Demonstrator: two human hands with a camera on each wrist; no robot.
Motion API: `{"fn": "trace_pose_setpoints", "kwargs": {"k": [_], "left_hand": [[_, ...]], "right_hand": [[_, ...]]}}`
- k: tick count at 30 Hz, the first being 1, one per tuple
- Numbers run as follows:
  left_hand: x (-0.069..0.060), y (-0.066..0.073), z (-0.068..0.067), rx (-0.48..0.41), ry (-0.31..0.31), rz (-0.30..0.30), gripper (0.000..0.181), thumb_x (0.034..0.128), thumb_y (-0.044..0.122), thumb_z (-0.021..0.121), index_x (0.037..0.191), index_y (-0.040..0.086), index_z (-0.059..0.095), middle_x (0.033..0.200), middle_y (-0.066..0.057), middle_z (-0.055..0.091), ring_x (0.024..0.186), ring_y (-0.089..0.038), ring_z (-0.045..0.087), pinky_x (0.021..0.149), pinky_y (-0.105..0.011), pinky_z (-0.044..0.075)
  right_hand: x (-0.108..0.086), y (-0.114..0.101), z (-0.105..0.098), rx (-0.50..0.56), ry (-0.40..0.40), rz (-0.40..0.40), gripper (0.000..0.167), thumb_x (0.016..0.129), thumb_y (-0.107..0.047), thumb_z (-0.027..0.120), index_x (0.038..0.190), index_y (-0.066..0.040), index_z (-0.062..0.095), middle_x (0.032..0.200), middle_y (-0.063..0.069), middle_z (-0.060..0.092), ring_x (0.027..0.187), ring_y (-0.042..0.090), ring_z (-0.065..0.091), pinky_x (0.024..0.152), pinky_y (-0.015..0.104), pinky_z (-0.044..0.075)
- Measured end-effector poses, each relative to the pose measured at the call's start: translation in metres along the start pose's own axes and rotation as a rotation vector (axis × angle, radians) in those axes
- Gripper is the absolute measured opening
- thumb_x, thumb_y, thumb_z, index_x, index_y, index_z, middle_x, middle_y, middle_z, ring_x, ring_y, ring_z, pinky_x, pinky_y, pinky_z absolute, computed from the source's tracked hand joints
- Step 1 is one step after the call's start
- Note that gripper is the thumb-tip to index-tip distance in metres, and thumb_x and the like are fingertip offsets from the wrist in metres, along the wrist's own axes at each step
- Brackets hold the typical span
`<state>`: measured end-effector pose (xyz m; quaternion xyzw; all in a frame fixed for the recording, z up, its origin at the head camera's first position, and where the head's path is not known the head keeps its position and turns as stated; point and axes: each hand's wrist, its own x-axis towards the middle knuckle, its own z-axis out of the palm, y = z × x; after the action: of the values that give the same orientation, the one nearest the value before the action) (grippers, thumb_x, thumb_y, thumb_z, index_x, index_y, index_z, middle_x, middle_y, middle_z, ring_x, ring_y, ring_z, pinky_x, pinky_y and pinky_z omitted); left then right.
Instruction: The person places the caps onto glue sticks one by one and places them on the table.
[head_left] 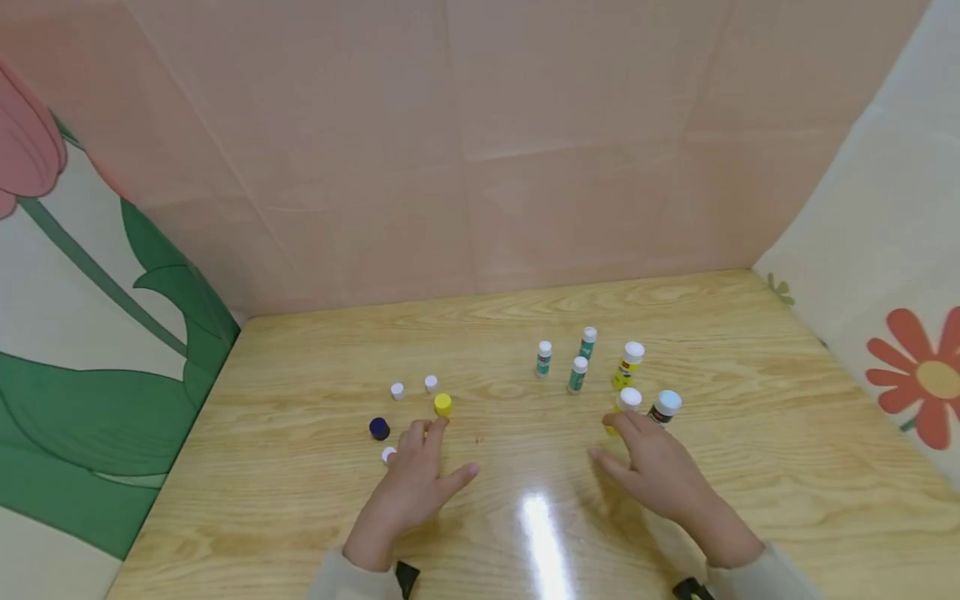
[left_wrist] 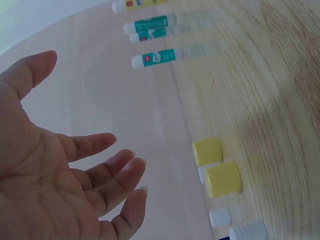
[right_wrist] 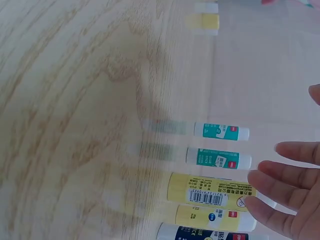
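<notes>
My left hand (head_left: 416, 482) hovers over small caps on the left of the table, its fingers spread and holding nothing. Near its fingertips is a yellow cap (head_left: 443, 405); another yellow cap (left_wrist: 223, 179) shows in the left wrist view. A navy cap (head_left: 379, 429) and white caps (head_left: 397, 391) lie about them. Over on the right, my right hand (head_left: 656, 467) reaches toward upright glue sticks, fingers extended. Its fingertips overlap a yellow glue stick (right_wrist: 212, 218) with a white top; I cannot tell whether they touch. A navy glue stick (head_left: 664, 406) stands partly hidden behind the hand.
Three slim teal glue sticks (head_left: 577, 376) stand farther back, beside another yellow glue stick (head_left: 628, 365). The wooden table (head_left: 495, 333) ends at a pinkish backdrop (head_left: 465, 167). Flower-patterned sheets (head_left: 911, 350) flank it on both sides.
</notes>
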<state>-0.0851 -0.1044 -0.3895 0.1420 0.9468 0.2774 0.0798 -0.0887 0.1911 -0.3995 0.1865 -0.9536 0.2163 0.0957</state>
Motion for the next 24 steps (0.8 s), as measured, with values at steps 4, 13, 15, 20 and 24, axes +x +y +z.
{"fn": "trace_pose_setpoints", "kwargs": {"k": [4,13,15,20,24], "left_hand": [[0.0002,-0.0002,0.0003,0.000,-0.002,0.000,0.082,0.0782,0.063,0.038,0.133,0.004,0.025,0.125,-0.017,0.030,0.114,-0.032,0.028,0.084,-0.051,0.033],[-0.0001,-0.0005,0.0016,-0.018,-0.005,-0.013,0.083,0.0779,0.063,0.039,0.133,0.004,0.025,0.125,-0.017,0.030,0.115,-0.032,0.028,0.087,-0.052,0.031],[0.0000,-0.0005,0.0017,-0.025,-0.005,-0.015,0.082,0.0779,0.063,0.039,0.133,0.004,0.025,0.125,-0.017,0.030,0.115,-0.032,0.027,0.087,-0.052,0.031],[0.0007,-0.0007,0.0018,-0.031,-0.005,-0.010,0.081,0.0782,0.062,0.040,0.133,0.004,0.025,0.124,-0.017,0.030,0.115,-0.031,0.028,0.087,-0.052,0.030],[0.0012,-0.0013,0.0016,-0.034,0.001,-0.015,0.080,0.0789,0.060,0.041,0.133,0.003,0.026,0.124,-0.016,0.030,0.114,-0.031,0.029,0.086,-0.051,0.031]], "right_hand": [[-0.0001,0.0014,0.0005,0.000,-0.003,0.010,0.043,0.079,-0.029,0.061,0.104,0.005,0.052,0.106,0.019,0.052,0.097,0.036,0.048,0.078,0.049,0.041],[0.0002,0.0025,0.0008,-0.001,0.001,0.022,0.041,0.079,-0.028,0.062,0.102,0.005,0.053,0.105,0.019,0.053,0.097,0.036,0.048,0.077,0.049,0.041],[0.0003,0.0028,0.0011,0.000,-0.003,0.028,0.041,0.079,-0.028,0.061,0.103,0.005,0.053,0.106,0.019,0.052,0.098,0.036,0.047,0.078,0.049,0.040],[0.0002,0.0040,0.0023,0.001,-0.010,0.041,0.042,0.080,-0.029,0.061,0.104,0.005,0.053,0.107,0.020,0.052,0.100,0.037,0.046,0.079,0.050,0.039],[-0.0002,0.0050,0.0029,0.007,-0.011,0.047,0.042,0.080,-0.029,0.060,0.104,0.005,0.052,0.109,0.021,0.051,0.101,0.038,0.046,0.079,0.050,0.039]]}}
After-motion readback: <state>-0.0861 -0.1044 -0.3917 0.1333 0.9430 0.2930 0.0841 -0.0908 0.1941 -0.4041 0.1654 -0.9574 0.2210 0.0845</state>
